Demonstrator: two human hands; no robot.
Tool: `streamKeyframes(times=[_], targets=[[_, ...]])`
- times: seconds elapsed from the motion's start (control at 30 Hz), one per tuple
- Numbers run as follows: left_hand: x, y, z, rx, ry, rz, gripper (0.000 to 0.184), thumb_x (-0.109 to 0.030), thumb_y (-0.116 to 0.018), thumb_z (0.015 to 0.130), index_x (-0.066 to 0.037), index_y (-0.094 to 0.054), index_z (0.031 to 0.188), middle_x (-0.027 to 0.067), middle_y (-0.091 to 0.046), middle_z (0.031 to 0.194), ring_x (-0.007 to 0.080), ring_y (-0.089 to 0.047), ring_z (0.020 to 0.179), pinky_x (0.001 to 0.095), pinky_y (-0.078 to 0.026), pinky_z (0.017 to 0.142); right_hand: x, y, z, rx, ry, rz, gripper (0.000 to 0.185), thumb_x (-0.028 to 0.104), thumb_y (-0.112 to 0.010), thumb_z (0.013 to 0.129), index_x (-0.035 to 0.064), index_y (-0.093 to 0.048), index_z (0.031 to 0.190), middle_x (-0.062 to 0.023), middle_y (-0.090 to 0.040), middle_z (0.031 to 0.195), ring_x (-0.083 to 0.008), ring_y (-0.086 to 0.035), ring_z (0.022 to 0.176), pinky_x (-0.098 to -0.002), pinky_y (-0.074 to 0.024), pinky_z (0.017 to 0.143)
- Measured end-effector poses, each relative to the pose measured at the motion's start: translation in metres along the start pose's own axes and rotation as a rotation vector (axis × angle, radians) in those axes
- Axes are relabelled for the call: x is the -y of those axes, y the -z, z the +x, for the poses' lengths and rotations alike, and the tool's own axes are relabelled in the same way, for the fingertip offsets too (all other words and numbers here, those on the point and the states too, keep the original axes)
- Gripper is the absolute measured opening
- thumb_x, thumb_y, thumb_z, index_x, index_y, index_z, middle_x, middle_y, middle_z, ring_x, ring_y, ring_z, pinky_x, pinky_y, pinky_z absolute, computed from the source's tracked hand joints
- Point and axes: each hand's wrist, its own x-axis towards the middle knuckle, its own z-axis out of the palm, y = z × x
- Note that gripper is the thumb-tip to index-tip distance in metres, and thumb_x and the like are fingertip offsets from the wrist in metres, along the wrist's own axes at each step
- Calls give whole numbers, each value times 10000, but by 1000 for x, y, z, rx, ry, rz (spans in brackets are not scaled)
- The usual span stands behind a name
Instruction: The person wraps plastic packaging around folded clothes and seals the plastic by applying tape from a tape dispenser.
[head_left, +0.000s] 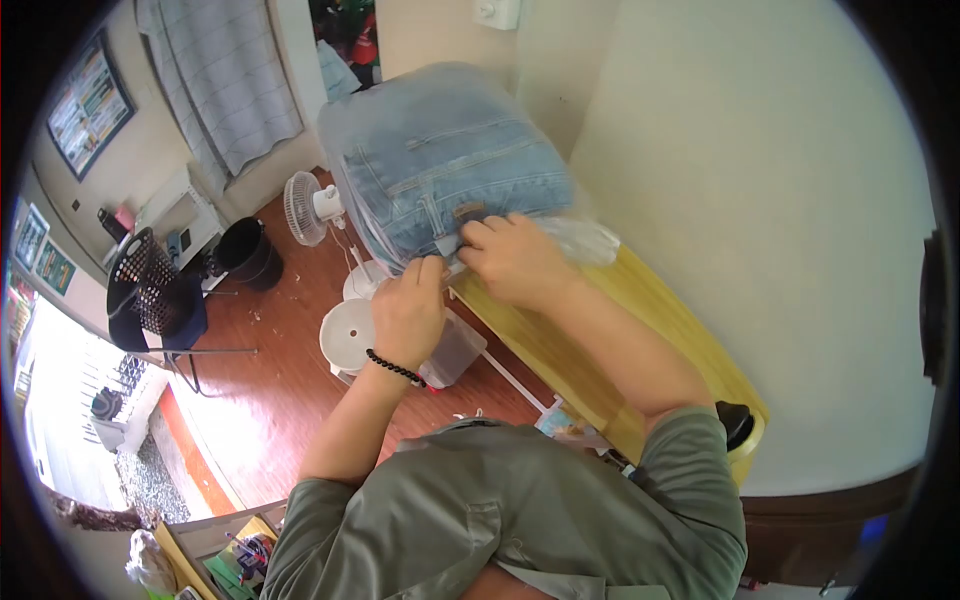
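Note:
A bulky bundle of folded blue jeans (455, 165) sits on the far end of the yellow bench, apparently inside a clear plastic bag (590, 240) whose loose end sticks out on the right. A brown patch shows on the waistband. My right hand (515, 262) is closed in a pinch at the near edge of the bundle, just below that patch. Beside it, my left hand (410, 312), with a black beaded bracelet on the wrist, pinches at the bundle's near left corner. Both sets of fingertips seem to grip the plastic, though their exact hold is partly hidden.
The yellow bench (640, 330) runs along the wall on the right. Left of the bundle stand a white fan (312, 208) and a white round-lidded container (347, 335). A black bin (250, 255) and a dark chair (160, 295) are farther left.

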Motion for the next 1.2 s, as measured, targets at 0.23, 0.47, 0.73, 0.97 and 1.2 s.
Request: streamKeyframes(times=[0.23,0.47,0.73,0.97,1.2], targets=[[5,-3,3,-68,-41,-77,117,-87,-651,872,-85,-605,979,92,-668,833,303,-630,647,385,-486,584,10,13,-2,-167,-133,192,256,59,-675,703,107,-709,952,-107,-588,1055,-302,-614,942,-421,-495,771],[14,-5,2,-176,-47,-147,218,-114,-736,850,-81,-625,1034,81,-708,821,269,-665,637,350,-497,585,43,14,-24,-392,-483,439,288,-17,-633,747,109,-714,994,-121,-574,1126,-264,-616,889,-412,-493,768],[40,-33,0,-407,-240,-340,168,32,-771,791,-3,-648,901,148,-689,893,310,-667,786,375,-543,687,121,103,-176,-723,-1022,-314,246,-47,-635,764,97,-729,939,-95,-645,1053,-219,-611,880,-367,-467,825],[59,-52,-9,-353,-235,-360,147,69,-733,814,-17,-702,929,116,-623,964,266,-629,839,350,-513,653,167,149,-306,-604,-1944,-749,342,351,-572,917,56,-740,954,-146,-689,1023,-313,-628,1002,-400,-442,911],[55,-44,-7,-345,-304,-364,160,56,-729,805,-43,-707,929,105,-630,956,265,-639,816,351,-530,645,167,151,-358,-1009,-1998,180,309,283,-668,899,-20,-723,874,-70,-683,818,-165,-629,781,-323,-494,762]])
